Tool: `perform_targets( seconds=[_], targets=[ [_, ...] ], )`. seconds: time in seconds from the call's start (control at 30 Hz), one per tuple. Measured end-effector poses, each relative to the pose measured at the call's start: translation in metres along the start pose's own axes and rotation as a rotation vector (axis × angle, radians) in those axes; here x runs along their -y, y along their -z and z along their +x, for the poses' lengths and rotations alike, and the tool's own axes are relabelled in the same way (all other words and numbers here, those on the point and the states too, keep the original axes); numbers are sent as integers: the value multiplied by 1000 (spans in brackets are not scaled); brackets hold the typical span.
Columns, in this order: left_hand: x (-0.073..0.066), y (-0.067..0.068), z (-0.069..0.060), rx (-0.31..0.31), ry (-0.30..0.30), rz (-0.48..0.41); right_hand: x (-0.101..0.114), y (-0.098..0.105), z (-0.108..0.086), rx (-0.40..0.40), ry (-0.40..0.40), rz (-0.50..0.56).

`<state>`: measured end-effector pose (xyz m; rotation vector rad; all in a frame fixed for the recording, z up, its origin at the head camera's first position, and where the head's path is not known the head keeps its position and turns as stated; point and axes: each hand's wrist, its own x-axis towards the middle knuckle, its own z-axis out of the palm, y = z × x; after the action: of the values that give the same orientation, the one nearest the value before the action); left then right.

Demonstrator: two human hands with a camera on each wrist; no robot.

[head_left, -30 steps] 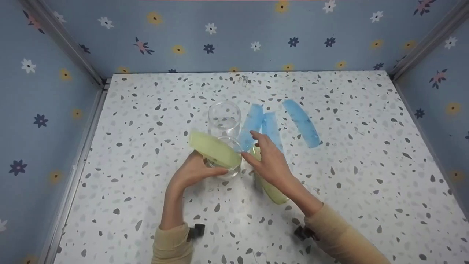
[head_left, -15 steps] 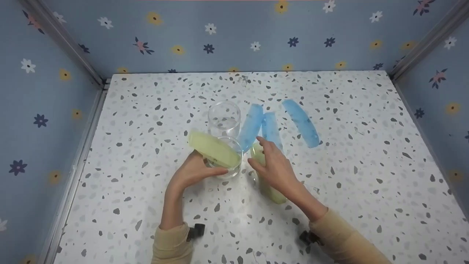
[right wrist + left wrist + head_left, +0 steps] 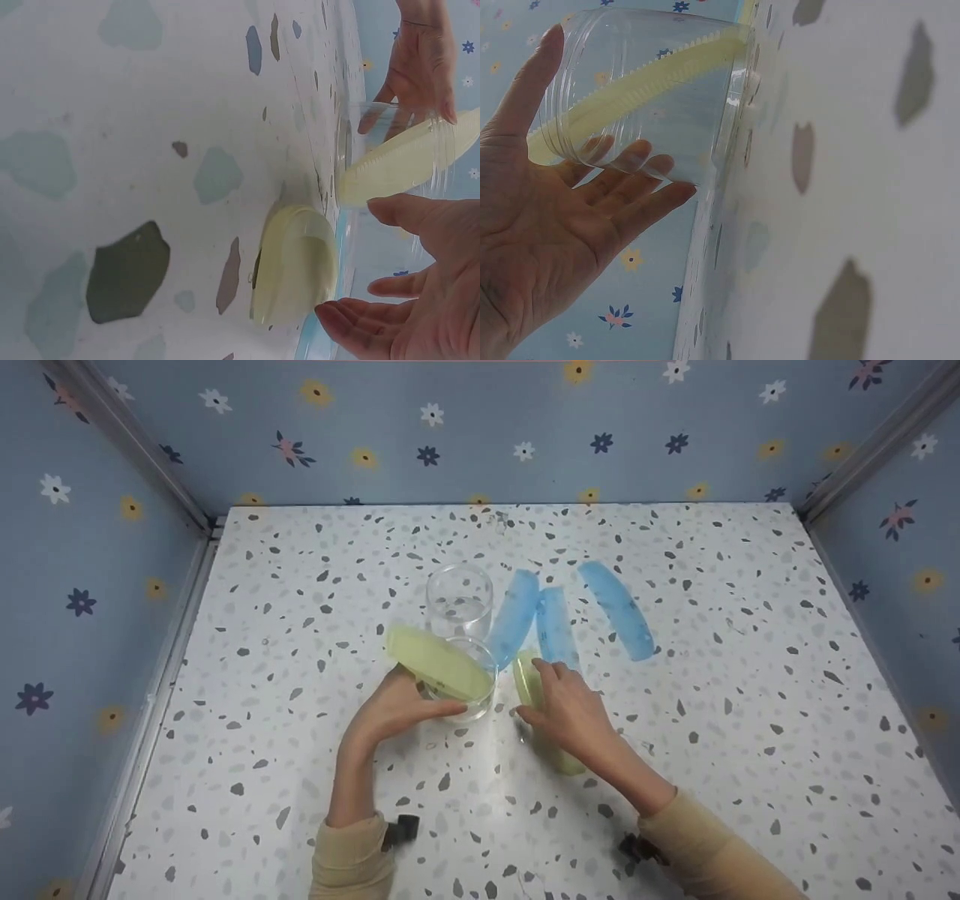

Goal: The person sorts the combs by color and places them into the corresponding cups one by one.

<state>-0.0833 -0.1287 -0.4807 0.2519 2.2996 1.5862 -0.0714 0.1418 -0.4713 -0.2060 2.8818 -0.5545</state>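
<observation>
My left hand (image 3: 390,709) grips the clear jar (image 3: 474,711) nearer me, thumb at its rim and fingers round the far side, as the left wrist view shows on the jar (image 3: 682,135). A yellow-green comb-like piece (image 3: 439,661) leans inside it, one end sticking out over the rim to the left. Over a second yellow-green piece (image 3: 527,679) lying on the table is my right hand (image 3: 574,709), covering its middle. In the right wrist view the fingertips of that hand (image 3: 435,277) are at the edge of the piece (image 3: 300,262), with the thumb held apart.
Another clear jar (image 3: 459,607) stands just behind the gripped one. Three blue curved pieces lie to its right: one beside it (image 3: 517,611), one in the middle (image 3: 555,622) and one farther right (image 3: 616,611). Flowered blue panels border the speckled table (image 3: 300,780).
My right hand has moved right and toward me, away from the jar and over the second yellow-green piece, with its fingers lower. The left hand, jar and leaning piece stay as they were.
</observation>
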Motion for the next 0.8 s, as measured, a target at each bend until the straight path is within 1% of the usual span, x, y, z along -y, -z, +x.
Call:
perform_targets(
  seconds=[0.23, 0.47, 0.8],
  targets=[
    [0, 0, -1, -3, -3, -3, -1, 0, 1, 26, -23, -29],
    [0, -1, 0, -9, -10, 0, 0, -2, 2, 47, -39, -100],
    [0, -1, 0, -6, -11, -13, 3, -1, 2, 55, -25, -156]
  ],
)
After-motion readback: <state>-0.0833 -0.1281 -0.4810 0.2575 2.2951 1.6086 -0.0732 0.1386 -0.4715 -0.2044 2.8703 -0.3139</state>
